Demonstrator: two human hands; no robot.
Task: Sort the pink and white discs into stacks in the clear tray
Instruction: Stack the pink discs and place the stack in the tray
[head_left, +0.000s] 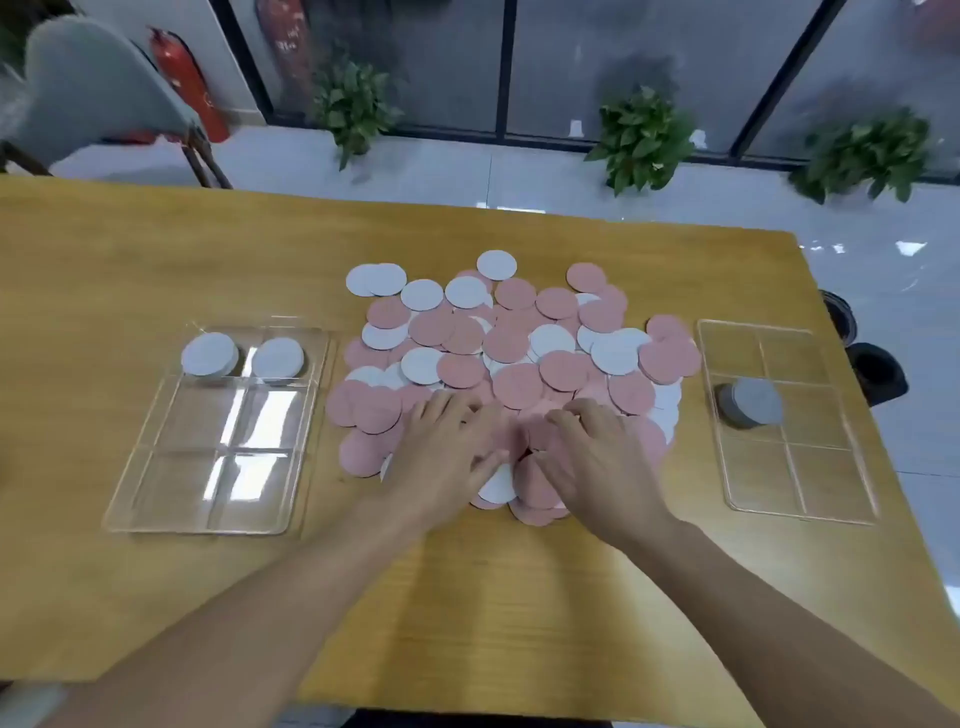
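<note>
Pink discs (517, 385) and white discs (421, 294) cover a yellow-brown wooden table (156, 260). White stacks (209, 354) sit in one clear tray (156, 499); a grey stack (751, 401) in another.

Wooden table (156, 270) fills the middle of the shot. Up at eleven o'clock, a grey chair (88, 88) stands just past the table's far edge, a red fire extinguisher (189, 83) right behind it. Along the glass wall (597, 57) from twelve to two o'clock, three leafy green plants (644, 137) sit on the pale glossy floor (415, 166).
</note>
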